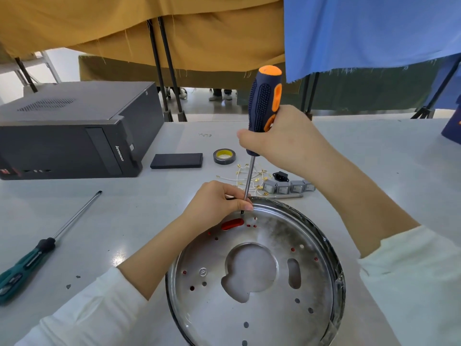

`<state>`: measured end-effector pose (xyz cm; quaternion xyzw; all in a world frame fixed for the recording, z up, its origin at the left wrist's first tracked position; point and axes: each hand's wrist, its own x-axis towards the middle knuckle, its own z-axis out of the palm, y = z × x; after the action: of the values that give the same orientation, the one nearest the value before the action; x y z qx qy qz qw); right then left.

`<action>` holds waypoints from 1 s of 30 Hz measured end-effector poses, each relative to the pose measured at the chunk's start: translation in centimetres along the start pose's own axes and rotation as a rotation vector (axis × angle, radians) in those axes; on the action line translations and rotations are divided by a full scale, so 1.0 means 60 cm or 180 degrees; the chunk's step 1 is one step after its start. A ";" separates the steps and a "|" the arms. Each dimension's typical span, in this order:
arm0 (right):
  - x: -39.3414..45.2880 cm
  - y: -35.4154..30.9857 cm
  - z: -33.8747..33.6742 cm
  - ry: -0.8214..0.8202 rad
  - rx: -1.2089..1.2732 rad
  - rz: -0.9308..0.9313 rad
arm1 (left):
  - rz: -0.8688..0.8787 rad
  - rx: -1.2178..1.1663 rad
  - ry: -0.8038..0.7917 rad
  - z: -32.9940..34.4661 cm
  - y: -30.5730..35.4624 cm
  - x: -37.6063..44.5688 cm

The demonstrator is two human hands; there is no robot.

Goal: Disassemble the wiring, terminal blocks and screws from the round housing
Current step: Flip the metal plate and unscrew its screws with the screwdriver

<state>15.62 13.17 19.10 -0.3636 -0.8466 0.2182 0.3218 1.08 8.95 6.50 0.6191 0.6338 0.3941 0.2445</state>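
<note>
- The round metal housing [262, 283] lies flat on the white table [124, 221] in the lower centre of the frame, open face up, so its perforated floor and the screws in it can be reached from above
- The right hand [282, 138], just above centre, is clenched around the blue-and-orange screwdriver [262, 113], held nearly upright; the shaft runs down to the tip at the housing's upper-left rim, probably so that the turning force goes straight into a screw head there
- The left hand [217, 203], centre of the frame, pinches the lower shaft between its fingertips just above the tip, with the hand resting by the rim; this looks like a guide to stop the blade slipping off. The screw itself is hidden under the fingers
- A red part [232, 224] shows through a slot just below the tip, so something sits under the plate
- Beyond the housing, right of centre, loose white wires with brass terminals [252, 178], a row of grey rocker switches [289, 187] and a black socket [280, 176] lie together, seemingly already removed and set aside
- A second screwdriver with a green handle [37, 253] lies at lower left, within reach
- A roll of tape [224, 156] and a black computer case [69, 131] sit further up, clear of the work
</note>
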 end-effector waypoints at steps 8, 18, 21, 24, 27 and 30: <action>0.023 0.016 -0.056 -0.1672 0.0739 0.0162 | 0.0135 -0.0095 -0.0490 -0.006 -0.001 -0.005; -0.018 0.003 -0.013 0.0126 -0.0384 0.0009 | -0.0022 -0.0090 -0.0151 0.000 0.000 -0.005; -0.015 -0.003 -0.015 -0.0046 -0.0107 0.0071 | -0.0080 -0.0122 -0.0129 0.000 0.003 -0.006; -0.005 -0.004 -0.033 -0.0616 0.0374 0.0228 | -0.0130 -0.0227 -0.0075 -0.001 0.003 -0.005; 0.007 0.001 -0.050 -0.1065 0.0487 0.0342 | -0.0182 -0.0272 -0.0005 -0.001 0.006 -0.002; 0.011 0.003 -0.053 -0.1326 0.0614 0.0401 | -0.0169 -0.0200 -0.0034 -0.001 0.003 -0.002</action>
<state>17.62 14.21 21.46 -0.3305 -0.8455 0.3880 0.1592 1.13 8.79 6.64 0.5961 0.6360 0.4038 0.2776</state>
